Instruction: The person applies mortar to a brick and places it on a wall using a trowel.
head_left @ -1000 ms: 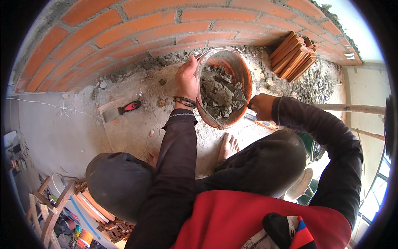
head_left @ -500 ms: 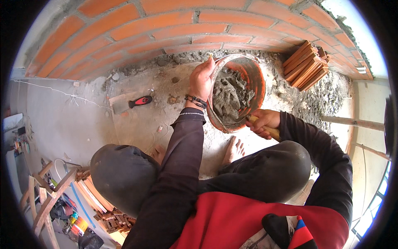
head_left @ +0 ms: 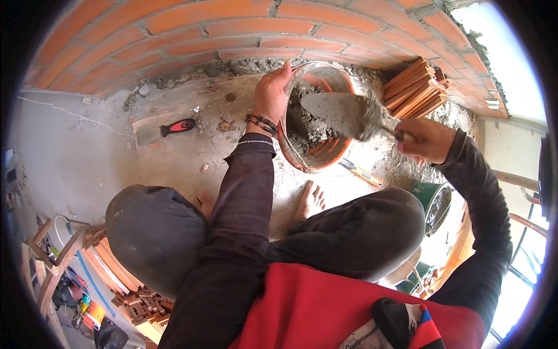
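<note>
My left hand (head_left: 272, 93) is closed on the left rim of an orange bucket (head_left: 334, 153), which is tilted. Grey wet mortar (head_left: 302, 125) lies inside it. In my right hand (head_left: 427, 141) is the handle of a trowel (head_left: 334, 110). Its mortar-smeared blade is held flat over the bucket's mouth, with its tip toward my left hand, and hides part of the mortar.
A brick wall (head_left: 232, 26) rises just beyond the bucket. Thin bricks (head_left: 415, 90) are stacked at its right. On the floor lie a scraper (head_left: 177, 126) and a utility knife (head_left: 363, 173). A green bucket (head_left: 427, 195) stands beside my right knee.
My right hand has moved up and right, lifting the trowel blade out of the bucket to above its rim. My left hand still holds the rim. The utility knife and green bucket have come into sight.
</note>
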{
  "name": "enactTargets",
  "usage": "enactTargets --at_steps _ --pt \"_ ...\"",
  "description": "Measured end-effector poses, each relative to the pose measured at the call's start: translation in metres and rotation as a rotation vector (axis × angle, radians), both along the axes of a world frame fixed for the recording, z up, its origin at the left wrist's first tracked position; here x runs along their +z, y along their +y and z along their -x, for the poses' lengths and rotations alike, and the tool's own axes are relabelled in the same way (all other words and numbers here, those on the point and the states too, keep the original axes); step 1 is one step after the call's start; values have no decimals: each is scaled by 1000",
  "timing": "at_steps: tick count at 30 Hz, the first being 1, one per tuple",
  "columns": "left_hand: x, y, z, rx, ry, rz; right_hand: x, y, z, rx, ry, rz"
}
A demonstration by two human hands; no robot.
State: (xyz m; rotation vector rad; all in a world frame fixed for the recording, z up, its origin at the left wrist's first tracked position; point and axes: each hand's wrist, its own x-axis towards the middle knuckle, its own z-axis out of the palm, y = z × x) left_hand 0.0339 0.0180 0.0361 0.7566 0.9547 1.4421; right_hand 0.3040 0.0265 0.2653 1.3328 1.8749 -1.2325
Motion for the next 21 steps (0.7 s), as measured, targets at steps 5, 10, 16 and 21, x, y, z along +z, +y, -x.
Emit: enactTargets --at_steps 5,10,16,21 --pt "-1 0 -1 31 44 -36 -23 21 36 584 -441 -641" --pt "16 -4 -7 -58 -94 -22 -103 53 50 962 -587 -217" --pt "-5 -14 11 66 -110 -8 -118 12 53 209 -293 323" --pt "-22 -11 28 -11 -36 5 -113 -7 58 -111 -184 526"
